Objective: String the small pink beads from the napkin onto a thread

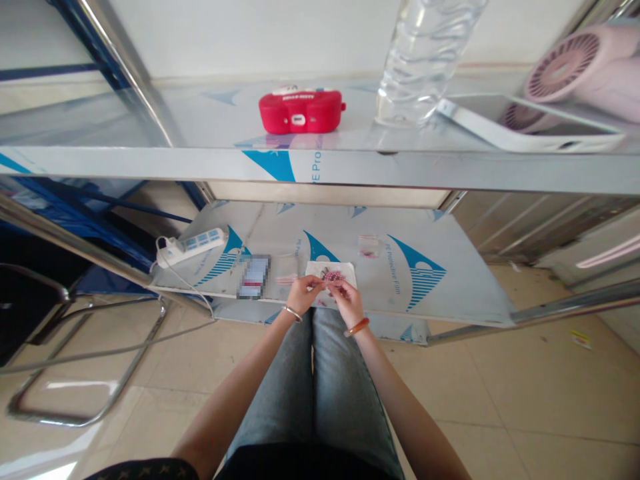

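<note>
Both my hands meet over a white cloth or paper sheet (346, 268) at the front edge of the lower shelf. A small heap of pink beads (334, 275) lies on it, just beyond my fingertips. My left hand (303, 295), with a silver bangle above it, is closed in a pinch. Opposite it, my right hand (349, 300) also pinches, an orange-brown bangle at its wrist. The fingertips nearly touch, and what lies between them is too small to make out. Clear bags with pink contents (287, 270) rest left of the sheet, beside a phone (254, 277).
Another small clear bag (369, 245) lies farther back. A white power strip (193, 247) with a cable sits at the left. Overhead, the upper shelf edge (190, 164) bears a red case (300, 112), a water bottle (423, 60), a tablet-like device (530, 137) and a pink fan (585, 70).
</note>
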Action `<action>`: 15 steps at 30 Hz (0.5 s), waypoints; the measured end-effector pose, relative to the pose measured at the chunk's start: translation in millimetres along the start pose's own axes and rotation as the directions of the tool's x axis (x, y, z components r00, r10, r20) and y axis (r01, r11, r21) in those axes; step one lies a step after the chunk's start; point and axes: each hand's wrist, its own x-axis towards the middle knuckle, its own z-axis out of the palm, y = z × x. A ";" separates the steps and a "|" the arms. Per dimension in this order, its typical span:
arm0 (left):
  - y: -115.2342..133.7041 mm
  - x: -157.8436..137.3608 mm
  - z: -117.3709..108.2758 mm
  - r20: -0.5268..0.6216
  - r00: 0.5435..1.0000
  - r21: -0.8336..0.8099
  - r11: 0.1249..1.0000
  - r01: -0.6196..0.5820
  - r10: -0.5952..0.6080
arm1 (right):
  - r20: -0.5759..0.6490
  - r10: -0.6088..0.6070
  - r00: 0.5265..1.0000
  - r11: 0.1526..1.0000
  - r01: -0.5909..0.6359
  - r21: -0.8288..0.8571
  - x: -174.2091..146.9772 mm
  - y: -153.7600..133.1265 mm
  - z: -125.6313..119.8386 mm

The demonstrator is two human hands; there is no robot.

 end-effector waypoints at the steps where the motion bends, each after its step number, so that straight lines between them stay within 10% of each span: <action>1: 0.4 0.3 0.2 0.001 1.000 0.007 1.000 0.002 -0.002 | -0.004 0.003 1.000 1.000 -0.003 0.000 -0.3 -0.7 -0.2; 15: 8.6 5.2 -2.4 0.073 0.997 -0.033 0.999 0.004 -0.002 | 0.034 -0.060 0.998 0.998 0.059 0.021 4.3 -8.9 -11.9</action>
